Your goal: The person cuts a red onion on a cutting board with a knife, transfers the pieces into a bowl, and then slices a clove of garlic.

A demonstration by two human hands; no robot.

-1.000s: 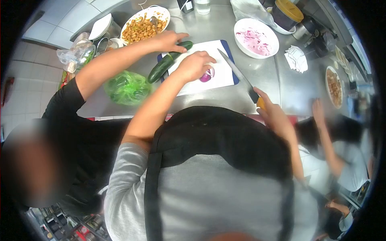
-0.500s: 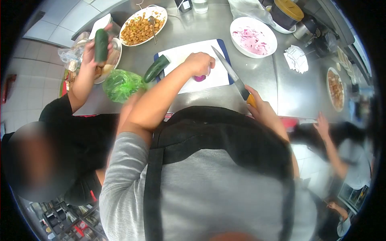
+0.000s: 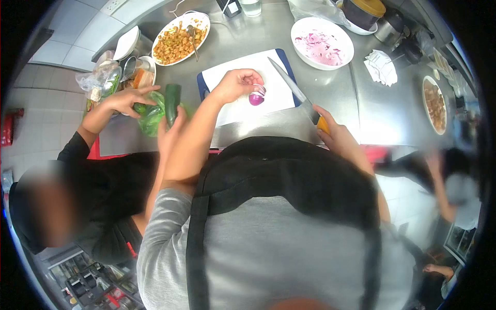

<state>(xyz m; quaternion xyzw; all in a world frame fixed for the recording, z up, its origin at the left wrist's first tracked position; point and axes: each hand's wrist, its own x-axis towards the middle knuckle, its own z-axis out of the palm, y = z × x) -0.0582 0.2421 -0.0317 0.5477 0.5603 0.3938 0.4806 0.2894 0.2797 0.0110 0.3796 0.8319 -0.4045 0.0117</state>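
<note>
A red onion [image 3: 256, 98], purple with pale cut layers showing on top, rests on the white cutting board [image 3: 232, 114] with blue ends. My left hand [image 3: 239, 85] is above it, fingers curled and their tips at the onion's upper side. In my right hand [image 3: 338, 135] is a large kitchen knife [image 3: 295, 89] with a yellow handle. Its blade slants up and left across the board's right edge, apart from the onion. My right fingers are wrapped round the handle.
On the left, a co-worker's hand grips a cucumber [image 3: 172, 101]; the other hand is over a green plastic bag [image 3: 151, 120]. Behind stand a dish of diced food [image 3: 156, 57] with a spoon and a white bowl [image 3: 343, 58] of sliced onion. Crumpled paper [image 3: 381, 70] lies right.
My left hand has drawn back leftward, uncovering more of the onion. The knife hand has hardly moved. The co-worker's hands have shifted to the bag, and the cucumber beside the board has left its place.
</note>
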